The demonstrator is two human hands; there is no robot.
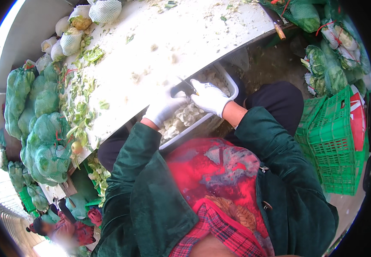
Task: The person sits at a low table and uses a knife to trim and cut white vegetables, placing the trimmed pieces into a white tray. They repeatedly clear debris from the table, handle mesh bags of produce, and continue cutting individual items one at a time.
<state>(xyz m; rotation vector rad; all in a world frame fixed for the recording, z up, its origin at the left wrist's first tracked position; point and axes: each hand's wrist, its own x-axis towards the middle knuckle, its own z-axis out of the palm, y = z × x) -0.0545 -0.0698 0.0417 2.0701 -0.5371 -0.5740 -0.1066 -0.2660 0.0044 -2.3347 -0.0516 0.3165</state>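
My left hand (pixel 168 106), in a white knit glove, is over the edge of a white plastic basket (pixel 233 86), its fingers around a whitish piece that looks like cauliflower. My right hand (pixel 208 96), gloved alike, is closed on a small knife (pixel 187 84) whose thin blade points up and left toward the table. Cut cauliflower florets (pixel 184 117) fill the basket beneath both hands. The white tabletop (pixel 185 38) beyond carries crumbs and small florets.
Net-bagged vegetables (pixel 46 147) and leaf trimmings (pixel 82 96) line the table's left side; foam-netted cauliflowers (pixel 71 41) stand at upper left. A wooden-handled knife (pixel 279 31) juts over the table edge. Green crates (pixel 333 144) stand at right. A co-worker (pixel 70 228) is at lower left.
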